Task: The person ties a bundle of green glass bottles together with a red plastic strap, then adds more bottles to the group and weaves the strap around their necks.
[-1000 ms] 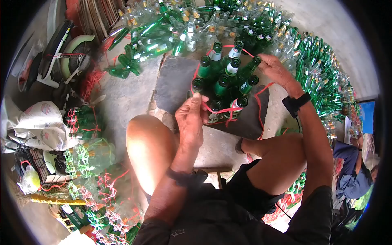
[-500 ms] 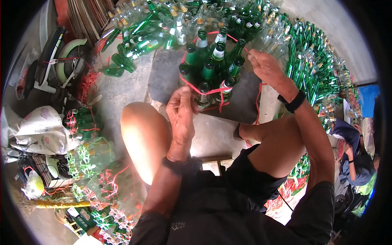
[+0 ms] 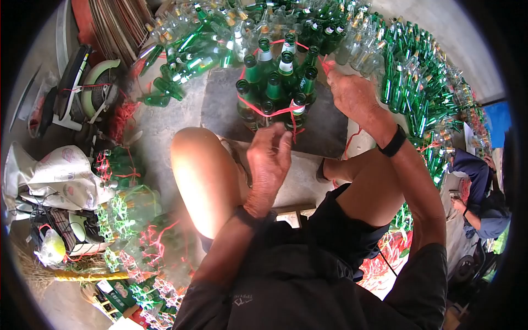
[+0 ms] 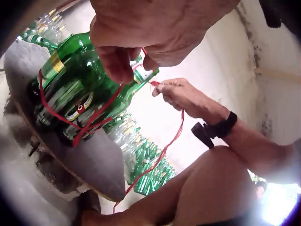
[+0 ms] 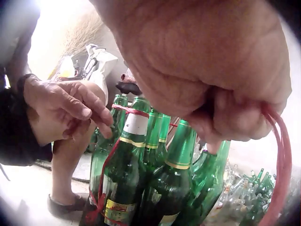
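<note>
And the left hand [image 3: 269,159] has come away, fingers loose, leaving the right hand [image 3: 355,96] gripping red cord [image 5: 284,155], looped leftward of that grip around green bottles [image 3: 274,88]

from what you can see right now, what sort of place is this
Probably a glass-recycling store or workshop: a heap of green and clear bottles lies along a pale wall, and red string, gripped by the right hand, loops round a cluster of upright green bottles.
</note>
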`<state>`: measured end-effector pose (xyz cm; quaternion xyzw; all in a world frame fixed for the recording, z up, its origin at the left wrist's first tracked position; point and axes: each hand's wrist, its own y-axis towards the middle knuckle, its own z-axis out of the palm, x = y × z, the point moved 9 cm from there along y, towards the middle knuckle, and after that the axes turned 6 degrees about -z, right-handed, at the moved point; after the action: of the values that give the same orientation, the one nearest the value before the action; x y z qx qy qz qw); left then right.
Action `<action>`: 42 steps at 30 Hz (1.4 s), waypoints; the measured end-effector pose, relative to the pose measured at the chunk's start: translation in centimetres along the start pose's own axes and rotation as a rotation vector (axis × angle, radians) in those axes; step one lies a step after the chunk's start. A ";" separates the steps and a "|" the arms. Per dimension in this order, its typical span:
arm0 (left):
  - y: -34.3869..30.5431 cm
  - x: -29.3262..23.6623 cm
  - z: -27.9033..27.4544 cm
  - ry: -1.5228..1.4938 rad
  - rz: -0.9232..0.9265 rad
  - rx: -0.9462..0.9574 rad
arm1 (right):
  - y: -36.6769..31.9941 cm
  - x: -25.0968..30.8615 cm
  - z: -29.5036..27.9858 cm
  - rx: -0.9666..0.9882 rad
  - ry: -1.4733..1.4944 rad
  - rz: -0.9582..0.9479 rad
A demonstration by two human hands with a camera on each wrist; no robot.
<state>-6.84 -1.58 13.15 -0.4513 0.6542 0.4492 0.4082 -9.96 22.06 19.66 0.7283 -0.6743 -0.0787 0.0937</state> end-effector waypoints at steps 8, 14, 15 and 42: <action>0.7 -2.1 3.4 0.080 0.029 0.025 | -0.7 0.9 0.0 -0.086 0.120 -0.081; 3.1 -1.2 5.0 0.165 0.082 -0.070 | -0.8 1.8 1.5 -0.067 0.096 -0.078; 3.1 -1.0 5.2 0.162 0.081 -0.068 | -0.8 1.7 1.5 -0.065 0.093 -0.076; 3.1 -0.3 5.4 0.046 0.105 -0.108 | -1.4 5.3 1.8 -0.007 0.062 -0.184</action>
<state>-9.04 4.27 12.69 -0.4478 0.6610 0.4941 0.3442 -8.58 16.82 17.67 0.7888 -0.6011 -0.0666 0.1097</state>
